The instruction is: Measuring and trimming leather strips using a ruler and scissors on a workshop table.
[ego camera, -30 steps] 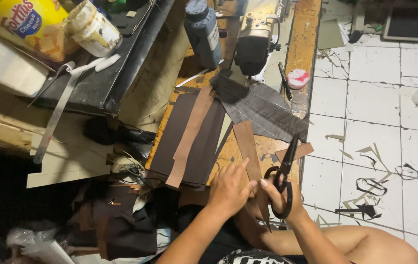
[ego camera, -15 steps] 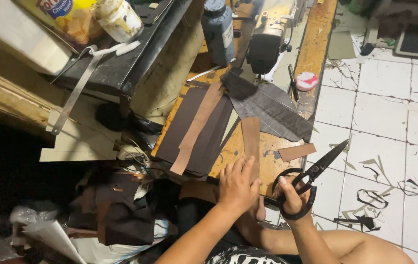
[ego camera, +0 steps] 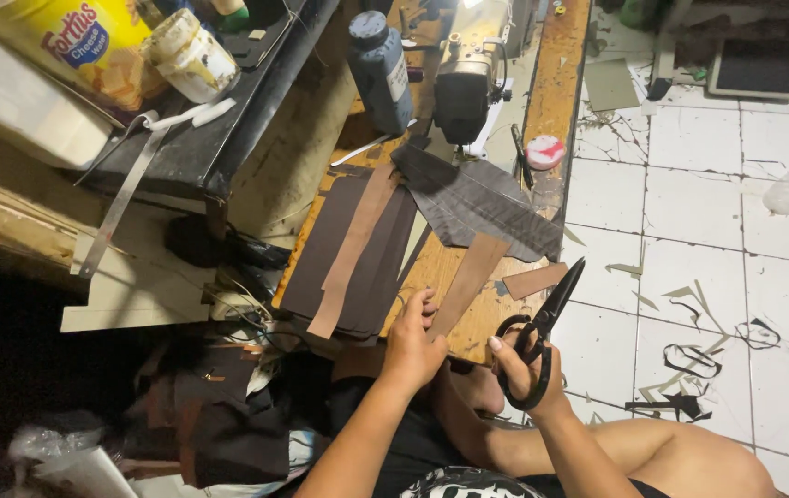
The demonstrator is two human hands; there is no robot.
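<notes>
My right hand (ego camera: 522, 371) grips the black loop handles of large black scissors (ego camera: 542, 323), blades pointing up and right over the edge of the wooden board (ego camera: 491, 318). My left hand (ego camera: 413, 343) rests on the near end of a long tan leather strip (ego camera: 471, 279) lying on the board. Left of it sits a stack of dark brown leather pieces (ego camera: 353, 254) with a lighter brown strip (ego camera: 354, 247) laid across. A grey textured leather sheet (ego camera: 478, 201) lies farther back, and a small brown offcut (ego camera: 535, 279) sits by the scissor blades.
A black sewing machine (ego camera: 464, 88) and a dark bottle (ego camera: 381, 69) stand at the back. A yellow tub (ego camera: 71, 46) and a white jar (ego camera: 193, 55) sit on a black shelf at left. White tiled floor (ego camera: 717, 267) with scraps lies right. My bare leg (ego camera: 671, 452) is below.
My right hand has swung the scissors from upright beside the strip out to the right, blades now slanting up-right. My left hand stays on the strip. The view has shifted slightly.
</notes>
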